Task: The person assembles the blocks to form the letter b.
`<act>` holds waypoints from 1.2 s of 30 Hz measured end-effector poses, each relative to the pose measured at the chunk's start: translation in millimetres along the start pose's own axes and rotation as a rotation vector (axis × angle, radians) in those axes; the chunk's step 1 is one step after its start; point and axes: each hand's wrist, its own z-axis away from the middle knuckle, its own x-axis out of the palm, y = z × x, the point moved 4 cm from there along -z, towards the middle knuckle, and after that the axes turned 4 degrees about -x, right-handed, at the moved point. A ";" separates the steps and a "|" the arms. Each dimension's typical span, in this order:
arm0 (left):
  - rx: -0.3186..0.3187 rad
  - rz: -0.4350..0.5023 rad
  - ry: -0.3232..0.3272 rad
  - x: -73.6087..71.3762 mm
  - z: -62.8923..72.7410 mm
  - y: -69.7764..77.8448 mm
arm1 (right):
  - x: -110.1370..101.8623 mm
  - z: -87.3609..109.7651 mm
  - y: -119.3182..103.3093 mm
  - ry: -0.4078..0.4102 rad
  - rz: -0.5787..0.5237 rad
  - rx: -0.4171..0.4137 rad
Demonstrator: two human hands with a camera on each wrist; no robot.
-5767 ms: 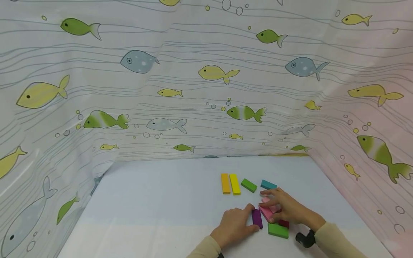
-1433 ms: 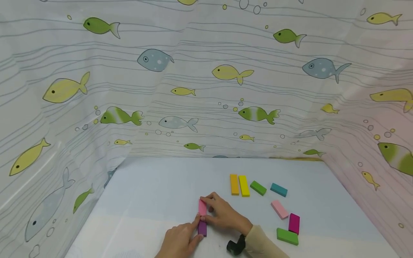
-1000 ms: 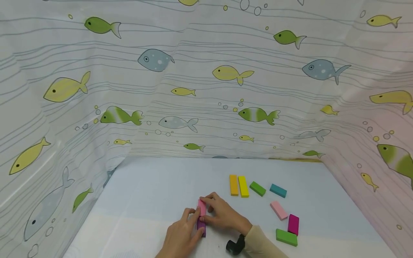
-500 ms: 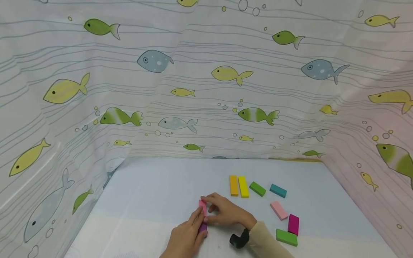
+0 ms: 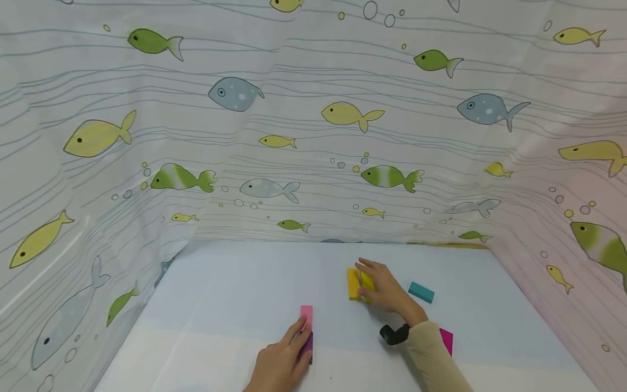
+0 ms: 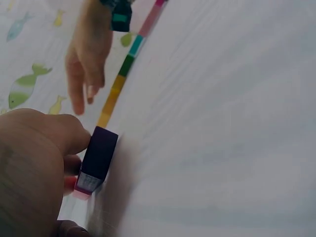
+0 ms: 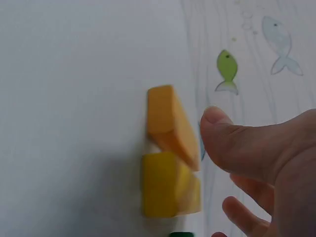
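A pink block [image 5: 306, 311] and a purple block [image 6: 101, 153] stand end to end on the table, left of the other blocks. My left hand [image 5: 280, 359] holds them, fingers over the joint and thumb along the purple one; part of both is covered. Farther back, my right hand [image 5: 387, 289] reaches over the yellow block [image 7: 159, 185], fingers spread around it. In the right wrist view its thumb is apart from both the yellow block and the orange block [image 7: 162, 109] beside it.
A teal block [image 5: 421, 292] lies right of my right hand. A magenta block [image 5: 447, 342] shows past the sleeve [image 5: 433, 354], which hides other blocks. A dark green block [image 7: 181, 234] peeks in at the right wrist view's lower edge. Fish-print curtain [image 5: 303, 120] surrounds the table.
Earlier, both hands brought the purple and pink blocks leftward and lined them up. My right hand has since left the pink block for the yellow one; my left hand stays.
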 end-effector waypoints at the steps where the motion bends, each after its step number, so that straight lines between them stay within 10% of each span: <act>1: -0.001 0.000 -0.001 0.2 0.6 -0.5 | 2.4 0.6 3.6 -0.029 0.006 0.014; 36: -0.079 0.058 -0.124 -3.5 -1.3 -3.1 | 54.1 -46.9 -35.8 -0.140 -0.025 -0.055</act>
